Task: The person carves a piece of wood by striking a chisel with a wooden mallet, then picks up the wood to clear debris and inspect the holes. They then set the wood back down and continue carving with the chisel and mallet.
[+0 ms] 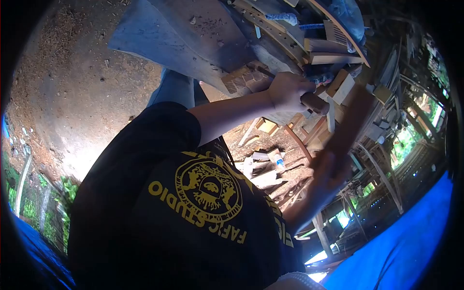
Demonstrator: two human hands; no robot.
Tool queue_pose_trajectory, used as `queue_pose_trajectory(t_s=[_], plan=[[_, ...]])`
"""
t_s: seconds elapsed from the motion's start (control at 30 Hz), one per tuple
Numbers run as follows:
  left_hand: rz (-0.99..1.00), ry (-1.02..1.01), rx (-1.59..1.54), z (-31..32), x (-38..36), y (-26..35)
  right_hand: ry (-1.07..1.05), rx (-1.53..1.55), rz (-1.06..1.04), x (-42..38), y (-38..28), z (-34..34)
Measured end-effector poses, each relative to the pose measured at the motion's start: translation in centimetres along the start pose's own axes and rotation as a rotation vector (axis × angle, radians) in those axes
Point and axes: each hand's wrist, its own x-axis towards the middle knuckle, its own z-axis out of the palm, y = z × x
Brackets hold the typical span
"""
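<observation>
My left hand (288, 92) is closed around a chisel (315, 104), whose thick brown handle end sticks out past the fingers. Its thin dark shaft points up and left, close to a wooden workpiece (238, 82) with cut faces. Contact between tip and wood cannot be made out. My right hand (331, 169), smeared by motion, grips a brown wooden striking piece (355, 113), which is blurred too and reaches up near the chisel's handle end without visibly touching it.
Several timber pieces (336, 58) and small blocks (383, 93) lie on the bench beyond my hands. A clear plastic bag (350, 19) is at the far side. A bottle (279, 160) and scrap wood lie below. Bare ground (96, 96) spreads at left; a blue tarp (396, 241) at lower right.
</observation>
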Motion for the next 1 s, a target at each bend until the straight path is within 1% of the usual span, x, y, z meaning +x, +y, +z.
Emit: queue_pose_trajectory(t_s=[0.03, 0.07, 0.13, 0.17, 0.27, 0.3, 0.33, 0.37, 0.4, 0.43, 0.5, 0.57, 0.6, 0.63, 0.7, 0.73, 0.77, 0.8, 0.83, 0.87, 0.9, 0.93, 1.0], plan=[[-0.002, 0.000, -0.004, 0.0, 0.0, 0.0, 0.017, 0.035, -0.071, 0.6, -0.9, -1.4], [-0.006, -0.019, -0.004, 0.0, 0.1, 0.0, 0.017, 0.031, -0.071, 0.7, -2.9, -1.6], [-0.014, -0.039, -0.008, 0.1, 0.0, 0.1, 0.181, 0.569, -0.504, 0.3, -6.4, -1.1], [-0.020, -0.054, -0.004, 0.1, 0.0, 0.1, 0.182, 0.566, -0.504, 0.0, -5.8, -0.3], [-0.012, -0.066, 0.009, 0.3, 0.0, -0.4, 0.073, 0.057, -0.136, -0.4, -0.1, 4.1], [0.001, -0.083, 0.011, 0.4, -0.3, -0.5, 0.037, -0.112, -0.005, -0.7, 0.6, 4.6], [0.000, -0.076, 0.027, 0.2, -0.1, -0.9, 0.051, -0.179, 0.048, 0.3, 0.4, 2.8], [0.013, -0.069, 0.032, 0.3, -0.4, -0.9, 0.016, 0.054, -0.010, 0.9, 0.1, 1.6], [0.021, -0.066, 0.025, 0.7, -0.9, -0.6, 0.148, 0.120, -0.092, 1.7, -0.6, 0.6], [0.018, -0.072, 0.020, 0.5, -0.9, -0.6, 0.141, -0.028, -0.071, 2.1, -0.7, -2.5], [0.023, -0.058, -0.011, 0.1, -0.5, -0.5, 0.555, 0.867, -0.108, 3.3, 3.1, -4.0], [0.015, -0.067, 0.012, 0.3, -0.5, -0.5, 0.547, -0.343, -0.228, 1.7, 4.5, 1.8], [0.008, -0.082, 0.040, 0.3, -0.7, -0.8, 0.057, -0.533, -0.079, -0.6, 2.7, 3.9], [0.004, -0.094, 0.039, 0.2, -1.6, -1.6, -0.035, -0.098, 0.058, -0.6, 3.8, 5.2], [-0.105, -0.158, 0.024, -0.8, -2.3, -4.8, -0.029, 0.013, 0.050, 0.2, 3.2, 3.1], [-0.104, -0.182, 0.046, -0.8, -2.5, -5.4, 0.065, 0.281, -0.016, 0.9, 3.5, 2.7], [-0.119, -0.207, 0.044, -0.9, -2.9, -5.5, 0.159, 0.190, -0.148, 1.7, 2.7, 1.3], [-0.072, -0.198, 0.018, -1.0, -2.9, -5.2, 0.162, 0.293, -0.144, 2.0, 1.3, -0.1], [-0.017, -0.178, -0.005, -1.0, -2.7, -5.0, 0.384, 0.354, -0.102, 2.0, 1.0, -0.3], [0.074, -0.212, 0.035, -1.2, -2.8, -4.5, 0.464, 0.525, -0.083, 2.0, 0.4, -0.3], [0.076, -0.220, 0.036, -1.2, -2.9, -4.0, 0.543, 0.697, -0.062, 1.9, -1.7, 0.5], [0.142, -0.311, 0.029, -1.1, -3.2, -3.3, 0.546, 0.699, -0.052, 1.8, -0.6, 0.3], [0.242, -0.536, 0.056, -2.0, -3.5, -1.4, 0.349, 0.606, -0.171, 1.0, 2.3, 0.0]])
